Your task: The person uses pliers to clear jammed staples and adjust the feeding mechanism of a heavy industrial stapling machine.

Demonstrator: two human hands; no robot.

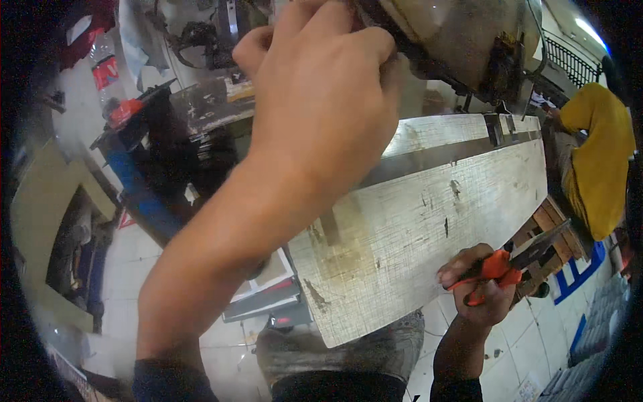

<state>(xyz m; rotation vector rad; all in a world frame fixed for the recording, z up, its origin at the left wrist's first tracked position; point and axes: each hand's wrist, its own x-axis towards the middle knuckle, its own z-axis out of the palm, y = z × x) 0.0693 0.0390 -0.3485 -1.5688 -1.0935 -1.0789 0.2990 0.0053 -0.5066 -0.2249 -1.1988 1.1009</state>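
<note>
My right hand [483,291] grips a pair of scissors [497,265] with orange handles, beside the near right edge of a scratched, pale metal worktop [429,221]. The blades point up and away to the right. Raised high over the far left part of the worktop, my left hand [328,80] reaches toward a large, grimy machine [455,33]. Its fingers curl forward, and their tips are hidden behind the hand and at the upper edge. What they hold, if anything, does not show.
A person in a mustard-yellow top [599,161] is at the right. A bottle [104,70] with a red label stands at the far left. Wooden slats [552,231] sit right of the worktop, and a beige frame [50,221] stands on the left.
</note>
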